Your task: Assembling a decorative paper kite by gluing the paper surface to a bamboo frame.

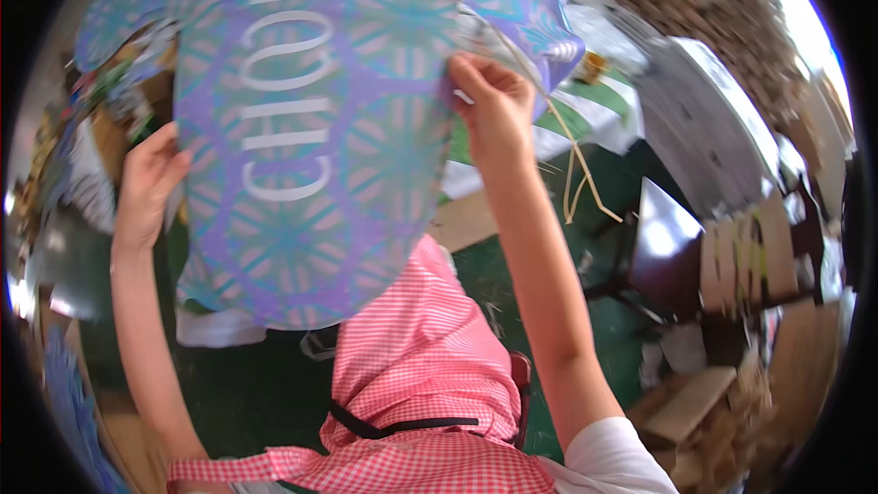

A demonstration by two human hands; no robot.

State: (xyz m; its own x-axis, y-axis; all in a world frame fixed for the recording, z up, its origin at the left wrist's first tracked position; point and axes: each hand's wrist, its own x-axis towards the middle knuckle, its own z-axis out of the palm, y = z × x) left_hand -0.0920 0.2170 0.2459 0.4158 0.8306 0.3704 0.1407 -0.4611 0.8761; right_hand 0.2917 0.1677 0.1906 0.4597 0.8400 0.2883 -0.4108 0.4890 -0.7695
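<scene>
A lilac and teal printed fabric panel (311,142) with large white lettering is spread in front of me, its rounded lower end hanging over my lap. My left hand (151,178) pinches the panel's left edge between thumb and fingers. Higher up on the opposite edge, my right hand (494,96) grips the cloth with thumb and forefinger closed. More fabric with the same print (521,5) extends behind and beyond it. Thin pale strips (576,169) dangle beside my right wrist. What lies directly behind the panel is hidden.
A green and white striped cloth (599,119) covers the table ahead. Grey stacked material (700,133) lies at the right, near a dark chair (663,229). Cardboard pieces (700,407) are piled at the lower right. Brown bundles (732,37) heap up at the far right.
</scene>
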